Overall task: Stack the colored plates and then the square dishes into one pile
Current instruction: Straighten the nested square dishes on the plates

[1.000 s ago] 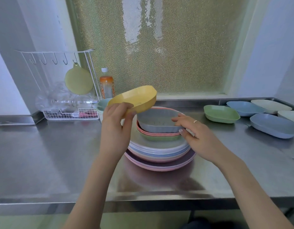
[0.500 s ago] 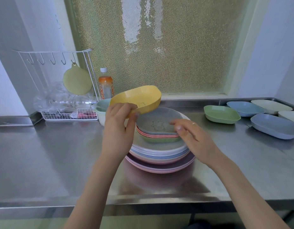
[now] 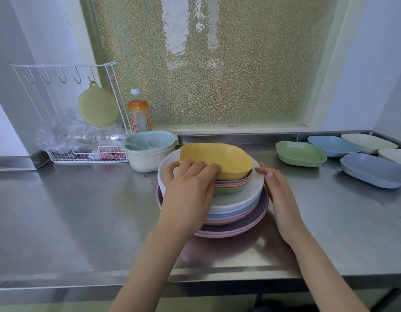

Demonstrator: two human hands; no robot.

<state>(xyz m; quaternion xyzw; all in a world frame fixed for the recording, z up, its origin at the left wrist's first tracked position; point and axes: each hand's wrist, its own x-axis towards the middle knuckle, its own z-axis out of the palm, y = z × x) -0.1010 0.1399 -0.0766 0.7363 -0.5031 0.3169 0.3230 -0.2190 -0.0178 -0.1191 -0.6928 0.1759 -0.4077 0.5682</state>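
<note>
Left hand (image 3: pixel 190 183) curled on the yellow dish (image 3: pixel 217 159), seating it atop the pile (image 3: pixel 235 212) mid-worktop (image 3: pixel 82 210); right hand (image 3: pixel 276 190) spread against the plates' right rim, probably to steady them.

The pile (image 3: pixel 231 206) of round plates stands mid-table (image 3: pixel 82 221), with square dishes nested on top. The yellow dish (image 3: pixel 217 157) is uppermost; the left hand (image 3: pixel 190 188) curls over its near-left edge. The right hand (image 3: pixel 278 194) rests with straight fingers against the pile's right rim. Right of the pile lie a green dish (image 3: pixel 299 154) and blue dishes (image 3: pixel 373 168). Behind-left of the pile stands a bowl (image 3: pixel 147 149).
</note>
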